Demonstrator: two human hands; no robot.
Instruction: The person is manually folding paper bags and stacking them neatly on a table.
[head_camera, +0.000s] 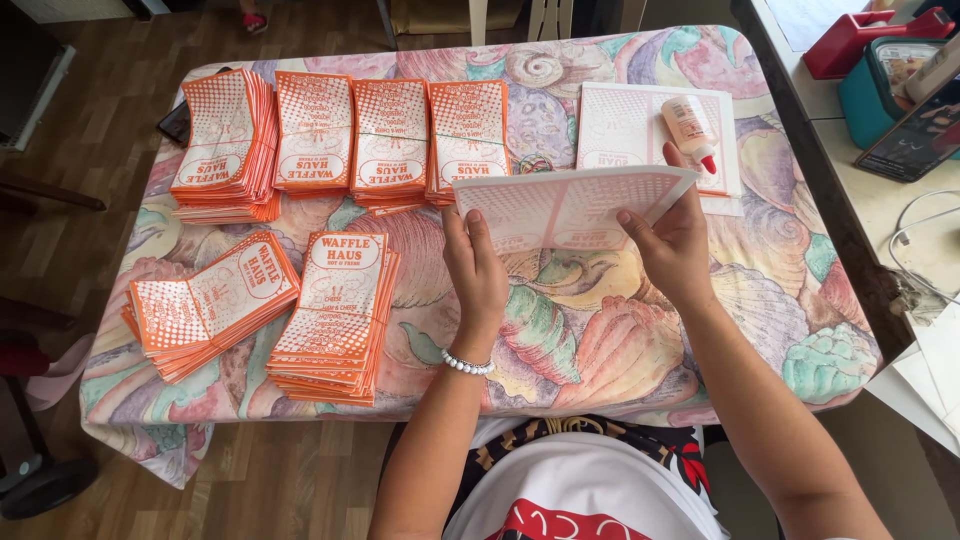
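Both hands hold one flat sheet of orange-and-white printed paper (572, 203) above the table. My left hand (477, 270), with a white bead bracelet on the wrist, grips its near left edge. My right hand (673, 240) grips its right side, thumb on the underside. Behind the sheet lies a pile of unfolded printed sheets (625, 125) with a small glue bottle (690, 130) with a red tip resting on it.
Several stacks of finished orange-and-white paper bags (330, 135) line the table's far left, with two more stacks (335, 315) nearer. The table has a seashell-patterned cloth (600, 340). A side counter (880, 200) on the right holds a teal box, a red case and cables.
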